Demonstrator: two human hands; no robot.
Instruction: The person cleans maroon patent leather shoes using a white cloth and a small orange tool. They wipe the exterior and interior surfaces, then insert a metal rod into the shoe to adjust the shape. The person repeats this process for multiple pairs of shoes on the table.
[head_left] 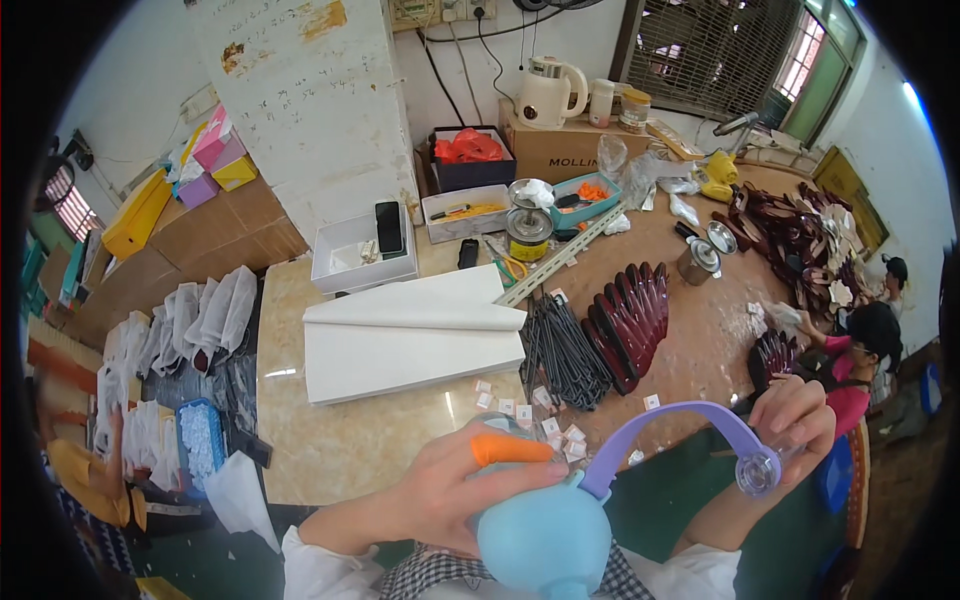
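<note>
Low in front of me, my left hand, with an orange finger cot on one finger, is closed around a light blue, rounded bottle-like thing. Some clear plastic shows behind its fingers. From the blue part a purple strap arches over to the right. At the strap's far end sits a clear round piece, which my right hand pinches. Just beyond lie small white labels, a bundle of dark thin straps and a fan of glossy dark red shoe parts.
A stack of white sheets covers the table's left middle. Behind stand a white box with a phone, a glue tin, a metal pot and a kettle. People work at the right and far left.
</note>
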